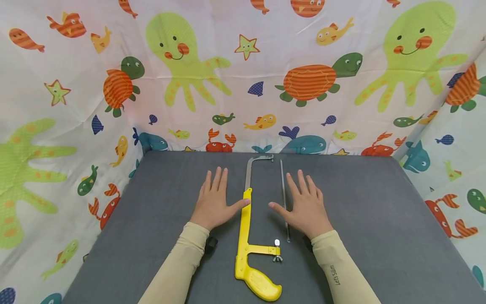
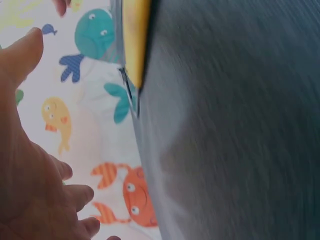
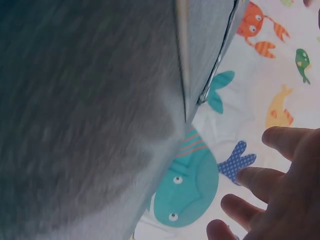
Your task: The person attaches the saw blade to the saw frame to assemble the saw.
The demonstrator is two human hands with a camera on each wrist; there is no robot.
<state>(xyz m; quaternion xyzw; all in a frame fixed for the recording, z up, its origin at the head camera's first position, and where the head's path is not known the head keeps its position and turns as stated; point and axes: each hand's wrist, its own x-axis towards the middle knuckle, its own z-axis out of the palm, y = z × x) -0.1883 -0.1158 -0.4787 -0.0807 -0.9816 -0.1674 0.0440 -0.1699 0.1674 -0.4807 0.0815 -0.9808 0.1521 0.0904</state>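
Note:
A hacksaw frame [image 1: 244,223] with a yellow handle and a silver front arm lies lengthwise on the grey table, its grip toward me. A wing nut [image 1: 277,258] sits on its rear post. To its right lies a thin saw blade [image 1: 284,198], separate from the frame. My left hand [image 1: 215,202] is spread above the table left of the frame, thumb overlapping the yellow part in the head view. My right hand [image 1: 306,205] is spread over the blade, thumb pointing left across it. Both hands hold nothing; their fingers [image 2: 75,195] [image 3: 257,182] are extended in the wrist views.
A grey-covered table [image 1: 372,219] spans the view. Behind it and along both sides hangs a white curtain [image 1: 235,97] printed with sea animals. The frame's tip and the blade's far end lie close to the table's back edge.

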